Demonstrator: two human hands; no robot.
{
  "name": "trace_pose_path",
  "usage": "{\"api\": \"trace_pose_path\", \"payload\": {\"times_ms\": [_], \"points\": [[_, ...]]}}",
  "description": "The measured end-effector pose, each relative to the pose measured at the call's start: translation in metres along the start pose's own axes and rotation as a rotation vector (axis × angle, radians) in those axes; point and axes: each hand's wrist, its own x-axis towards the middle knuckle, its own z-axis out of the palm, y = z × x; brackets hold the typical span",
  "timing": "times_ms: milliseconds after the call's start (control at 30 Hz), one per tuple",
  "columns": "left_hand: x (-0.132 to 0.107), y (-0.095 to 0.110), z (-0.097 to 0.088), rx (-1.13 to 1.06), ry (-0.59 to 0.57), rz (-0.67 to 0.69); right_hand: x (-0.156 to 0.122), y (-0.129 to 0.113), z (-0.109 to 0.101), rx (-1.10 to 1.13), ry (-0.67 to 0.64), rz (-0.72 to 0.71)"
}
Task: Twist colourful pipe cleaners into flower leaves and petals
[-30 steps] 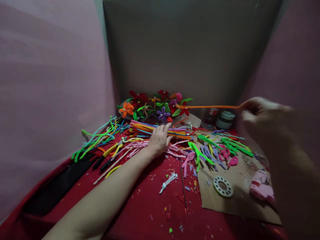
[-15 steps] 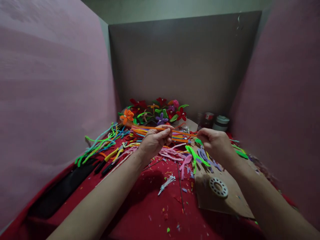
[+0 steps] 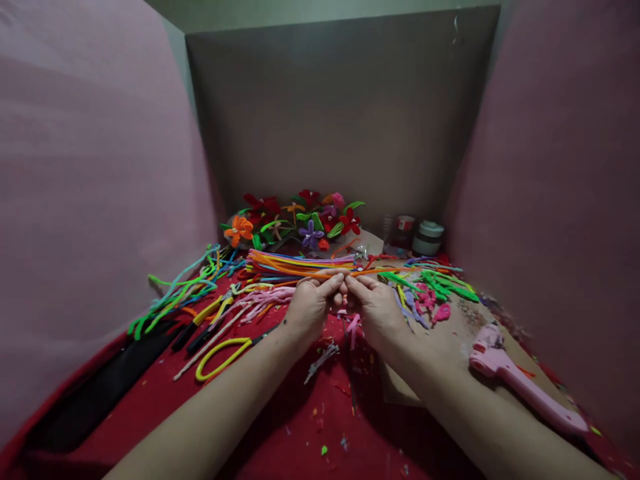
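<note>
Both hands meet over the middle of the table, pinching orange pipe cleaners (image 3: 377, 271) stretched sideways between them. My left hand (image 3: 313, 303) is closed on them, thumb against forefinger. My right hand (image 3: 375, 303) grips the same stems, its fingertips touching those of the left. Just behind lies a bundle of many-coloured pipe cleaners (image 3: 280, 263). Pink pipe cleaners (image 3: 270, 300) lie left of my left hand. Beyond my right hand are green leaf-shaped pieces (image 3: 443, 285). How many orange stems I hold I cannot tell.
Pipe-cleaner flowers (image 3: 310, 233) stand at the back beside a lidded jar (image 3: 429, 238). Yellow-handled scissors (image 3: 223, 360) and pliers (image 3: 213, 313) lie at left. A pink glue gun (image 3: 525, 387) rests at right near the cardboard (image 3: 400, 387). Clippings dot the red cloth (image 3: 280, 440).
My right hand has moved left until it meets my left hand on the orange pipe cleaners. The view has shifted, and the glue gun and the scissors handle now show.
</note>
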Motion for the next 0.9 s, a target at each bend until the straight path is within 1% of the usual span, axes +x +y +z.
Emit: {"api": "trace_pose_path", "payload": {"times_ms": [67, 133, 200, 300, 367, 467, 533, 633, 700, 800, 900], "points": [[-0.001, 0.001, -0.005, 0.018, 0.07, 0.008, 0.002, 0.004, -0.003, 0.035, 0.098, 0.006], [-0.001, 0.004, -0.009, 0.039, 0.121, 0.03, 0.004, 0.003, -0.004, 0.032, 0.138, 0.001], [0.0, 0.004, -0.012, 0.083, 0.117, 0.047, 0.004, 0.0, -0.004, 0.03, 0.114, 0.0], [0.0, 0.002, -0.015, 0.177, 0.079, 0.058, 0.004, -0.003, -0.005, 0.025, 0.068, -0.012], [0.0, 0.0, -0.015, 0.223, 0.07, 0.052, 0.004, -0.002, -0.006, -0.015, 0.039, -0.01], [-0.001, 0.0, -0.016, 0.289, 0.092, 0.062, 0.005, 0.0, -0.01, -0.191, -0.016, 0.042], [-0.001, 0.001, -0.017, 0.378, 0.096, 0.068, 0.006, 0.002, -0.012, -0.403, -0.049, 0.049], [-0.001, 0.004, -0.017, 0.52, 0.053, 0.043, 0.006, 0.003, -0.013, -0.784, -0.107, -0.036], [-0.003, 0.006, -0.014, 0.578, 0.023, 0.033, 0.005, 0.003, -0.013, -0.981, -0.17, -0.07], [-0.006, 0.009, -0.008, 0.635, -0.031, 0.015, 0.001, 0.004, -0.013, -1.105, -0.242, -0.033], [-0.007, 0.01, -0.007, 0.681, -0.089, -0.026, -0.004, 0.003, -0.013, -1.052, -0.278, 0.086]]}}
